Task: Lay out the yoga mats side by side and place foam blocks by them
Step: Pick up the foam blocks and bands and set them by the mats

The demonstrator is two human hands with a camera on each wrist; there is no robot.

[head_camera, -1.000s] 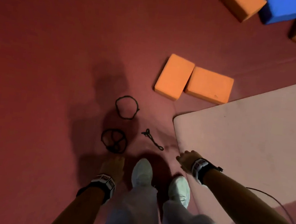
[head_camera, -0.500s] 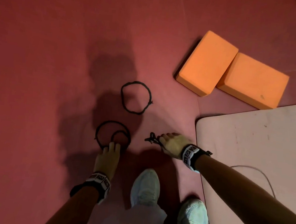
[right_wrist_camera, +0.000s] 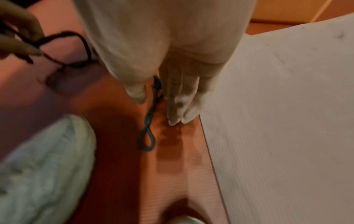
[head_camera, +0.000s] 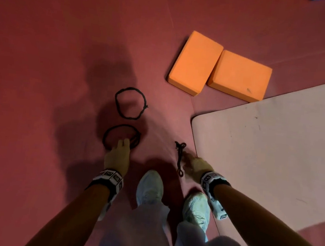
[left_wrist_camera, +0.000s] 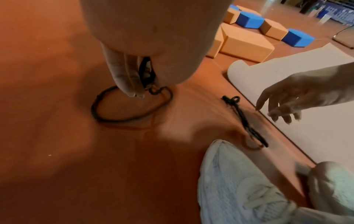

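Down on the red floor (head_camera: 45, 52), the person bends over with both arms reaching toward black cords lying in front of their pale shoes (head_camera: 149, 187). Left hand (head_camera: 117, 158) has its fingers (left_wrist_camera: 126, 78) pointed downward and drawn together, pinching a strand of the near cord loop (head_camera: 115, 133); in the left wrist view the cord runs up between the fingers and the thumb while the remainder of the loop lies on the floor. Just beyond it lies a second cord loop (head_camera: 129, 103), rounder, apart from both hands. Right hand (head_camera: 195, 163) hovers low over the knotted cord (head_camera: 180, 158), a thin doubled length with a knot at its far end and a small eye at its near end; the right wrist view shows the thumb on one side of the cord and the straight fingers (right_wrist_camera: 182, 103) on the other, spread apart and not gripping, their tips close to the floor beside the mat's edge. Whether they touch the floor I cannot tell. The pale yoga mat (head_camera: 274, 143) lies flat to the right, its rounded corner near the knotted cord. Two orange foam blocks (head_camera: 218, 66) lie flat and touching each other, just beyond that corner of the mat. Further off, the left wrist view shows more blocks (left_wrist_camera: 268, 25), blue and tan, grouped on the floor.
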